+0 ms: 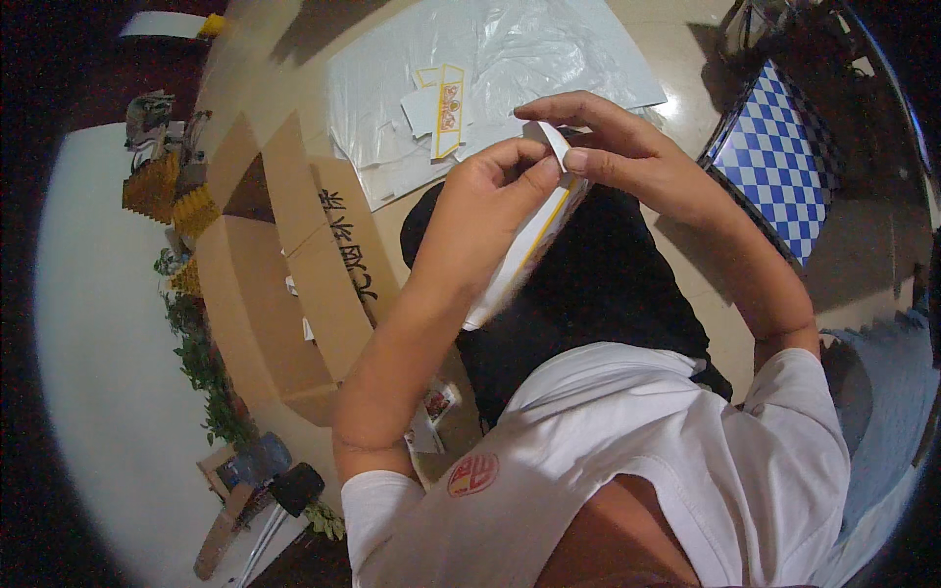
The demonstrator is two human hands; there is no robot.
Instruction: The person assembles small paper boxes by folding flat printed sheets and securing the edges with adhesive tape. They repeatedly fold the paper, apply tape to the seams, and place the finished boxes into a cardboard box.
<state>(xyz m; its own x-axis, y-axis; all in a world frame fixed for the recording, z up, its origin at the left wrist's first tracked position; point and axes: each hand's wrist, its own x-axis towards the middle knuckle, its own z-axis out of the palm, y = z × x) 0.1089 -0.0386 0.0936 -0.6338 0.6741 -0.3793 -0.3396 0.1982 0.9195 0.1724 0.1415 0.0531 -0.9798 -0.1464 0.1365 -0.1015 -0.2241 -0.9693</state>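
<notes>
A slim white paperboard carton with a yellow stripe along its side slants across my dark-trousered lap. My left hand is closed round its upper part, thumb and forefinger at the end. At that same end my right hand presses its thumb on a small white flap, which stands up from the carton. The right forefinger curves over beyond the flap, and its other fingers are partly hidden. Ahead of my hands, flat white carton blanks with yellow edging and a printed panel lie in a loose pile.
Under the blanks is a pale board with a clear plastic covering. A large open cardboard box stands at my left, white pieces inside. To the right are a blue-and-white checked panel and light blue cloth. Green plants line the far left.
</notes>
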